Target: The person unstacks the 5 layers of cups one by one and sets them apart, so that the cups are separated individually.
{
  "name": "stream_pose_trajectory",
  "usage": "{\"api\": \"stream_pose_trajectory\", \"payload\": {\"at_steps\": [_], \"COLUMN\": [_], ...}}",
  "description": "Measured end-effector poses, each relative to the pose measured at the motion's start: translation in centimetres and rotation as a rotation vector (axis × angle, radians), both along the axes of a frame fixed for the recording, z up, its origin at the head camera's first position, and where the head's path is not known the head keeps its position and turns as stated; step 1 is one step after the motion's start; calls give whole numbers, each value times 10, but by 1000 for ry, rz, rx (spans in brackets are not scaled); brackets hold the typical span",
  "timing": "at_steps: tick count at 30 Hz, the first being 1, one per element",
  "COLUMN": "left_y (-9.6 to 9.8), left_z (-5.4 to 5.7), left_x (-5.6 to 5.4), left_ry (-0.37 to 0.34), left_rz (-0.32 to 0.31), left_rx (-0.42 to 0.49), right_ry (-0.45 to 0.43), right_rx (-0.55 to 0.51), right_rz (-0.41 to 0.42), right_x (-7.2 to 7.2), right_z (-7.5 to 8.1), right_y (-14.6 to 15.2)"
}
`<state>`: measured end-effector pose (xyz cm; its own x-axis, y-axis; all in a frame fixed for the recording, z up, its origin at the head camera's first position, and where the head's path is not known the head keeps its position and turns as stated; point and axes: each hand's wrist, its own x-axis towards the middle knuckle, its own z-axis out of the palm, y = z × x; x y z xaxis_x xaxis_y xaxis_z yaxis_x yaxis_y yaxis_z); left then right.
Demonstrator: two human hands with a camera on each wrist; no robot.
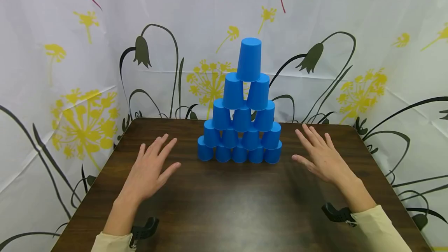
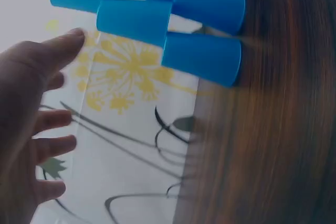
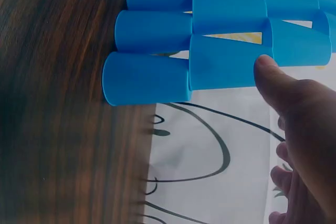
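A pyramid of upside-down blue cups (image 1: 242, 116) stands on the dark wooden table (image 1: 224, 201), wide at the base and rising to a single top cup (image 1: 249, 59). To the left of the stack, my left hand (image 1: 145, 172) is held with fingers spread and nothing in it. My right hand (image 1: 323, 158) is on the other side, its fingers extended and also holding nothing. In the head view both hands are apart from the cups. The left wrist view shows the left thumb (image 2: 65, 48) near the outer cups (image 2: 134, 19); the right thumb (image 3: 270, 74) overlaps one cup in the right wrist view.
Behind the table's far edge hangs a white cloth (image 1: 210, 7) printed with flowers. Each wrist carries a black strap-on device, one at the left cuff (image 1: 145, 228) and one at the right (image 1: 337, 212). Bare tabletop lies in front of the cups.
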<state>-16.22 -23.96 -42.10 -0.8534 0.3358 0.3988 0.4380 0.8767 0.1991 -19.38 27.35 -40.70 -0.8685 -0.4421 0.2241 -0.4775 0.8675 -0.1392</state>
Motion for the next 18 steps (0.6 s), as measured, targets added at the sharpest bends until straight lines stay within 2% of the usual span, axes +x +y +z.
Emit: {"api": "stream_pose_trajectory", "payload": {"at_steps": [4, 7, 10, 13, 16, 18], "left_y": [9, 21, 38, 60, 83, 96], "left_z": [8, 26, 52, 87, 123, 141], "left_x": [-7, -14, -19, -23, -26, -30], "left_ry": [95, 154, 172, 162, 138, 121], "left_rz": [-44, -98, -165, -243, -317, -348], "left_rx": [190, 350, 502, 619, 687, 706], "right_ry": [-38, -87, -164, -232, -262, -271], "right_rx": [-83, -155, -234, -324, -415, -461], "right_rz": [17, 13, -9, -39, -56, -65], "right_x": [-3, -8, -15, -24, -34, -40], "right_z": [-5, -13, -27, -42, -58, -67], "right_y": [0, -2, -7, -12, -17, -21]}}
